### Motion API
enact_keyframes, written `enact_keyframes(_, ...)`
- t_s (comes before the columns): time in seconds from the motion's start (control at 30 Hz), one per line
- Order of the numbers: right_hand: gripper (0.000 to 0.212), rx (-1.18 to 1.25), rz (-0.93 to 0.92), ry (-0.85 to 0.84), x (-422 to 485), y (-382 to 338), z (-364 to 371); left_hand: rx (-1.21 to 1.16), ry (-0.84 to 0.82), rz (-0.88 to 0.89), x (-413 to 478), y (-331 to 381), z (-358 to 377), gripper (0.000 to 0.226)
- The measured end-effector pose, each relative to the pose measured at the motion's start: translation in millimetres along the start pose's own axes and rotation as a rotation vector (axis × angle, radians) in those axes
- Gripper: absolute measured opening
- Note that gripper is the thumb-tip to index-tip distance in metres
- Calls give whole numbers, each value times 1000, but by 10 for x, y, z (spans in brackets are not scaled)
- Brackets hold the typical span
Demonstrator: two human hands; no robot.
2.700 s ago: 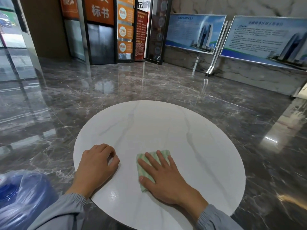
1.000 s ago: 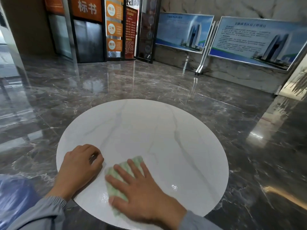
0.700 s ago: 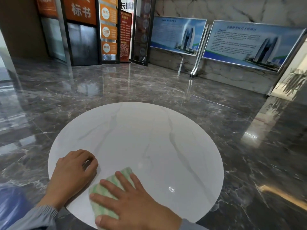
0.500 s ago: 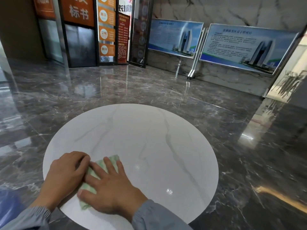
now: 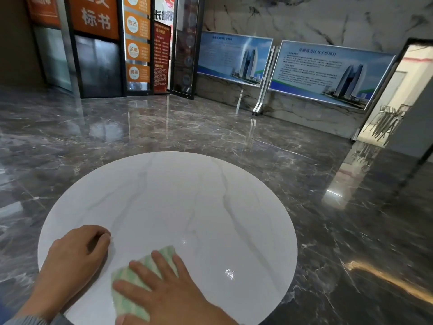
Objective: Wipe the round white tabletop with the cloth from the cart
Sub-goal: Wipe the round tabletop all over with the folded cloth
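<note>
The round white tabletop (image 5: 178,202) with faint grey veins fills the lower middle of the view. A green-and-white striped cloth (image 5: 127,299) lies flat on its near edge. My right hand (image 5: 168,294) presses down on the cloth with straight, spread fingers. To the left of it, my left hand (image 5: 75,256) rests on the tabletop near the left rim with its fingers curled under, holding nothing. A narrow gap of bare tabletop separates the two hands. The cart is out of view.
Glossy dark marble floor (image 5: 328,207) surrounds the table. Two framed poster boards (image 5: 328,71) stand against the far marble wall. Orange-signed glass doors (image 5: 136,48) are at the back left, and a doorway (image 5: 398,95) opens at the right.
My right hand has slid the cloth to the right, away from my left hand, which it touched half a second ago. My left hand stays in place.
</note>
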State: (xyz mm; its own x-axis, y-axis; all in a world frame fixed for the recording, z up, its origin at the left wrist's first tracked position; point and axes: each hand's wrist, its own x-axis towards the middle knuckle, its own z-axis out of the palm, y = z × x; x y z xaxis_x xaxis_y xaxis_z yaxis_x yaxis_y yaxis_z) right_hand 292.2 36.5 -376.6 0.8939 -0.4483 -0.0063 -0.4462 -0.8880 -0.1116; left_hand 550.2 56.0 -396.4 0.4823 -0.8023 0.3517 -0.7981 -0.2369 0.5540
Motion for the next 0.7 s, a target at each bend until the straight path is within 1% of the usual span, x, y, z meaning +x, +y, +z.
enact_keyframes(0.03, 59, 141, 72, -76, 163, 33, -35, -1, 5, 8, -2, -6, -1, 22)
enact_keyframes(0.07, 62, 215, 131, -113, 327, 70, -62, -5, 14, 16, -2, -5, -6, 23)
enact_keyframes(0.13, 66, 198, 204, -107, 626, 178, -91, -29, 30, 19, -21, 18, -28, 22)
enact_keyframes(0.23, 67, 175, 288, -111, 974, 410, -126, -108, 65, 3, -60, 87, -77, 14)
enact_keyframes(0.33, 68, 151, 328, -139, 1151, 573, -159, -129, 91, -11, -63, 71, -90, 13)
enact_keyframes(0.5, 69, 181, 431, -102, 1023, 967, -214, -111, 93, -10, -54, 64, -74, 15)
enact_keyframes(0.6, 65, 177, 591, -76, 723, 1499, -279, -92, 110, -13, -54, 74, -78, 15)
enact_keyframes(0.7, 63, 159, 793, -50, 248, 2099, -343, -70, 100, -13, -40, 82, -74, 10)
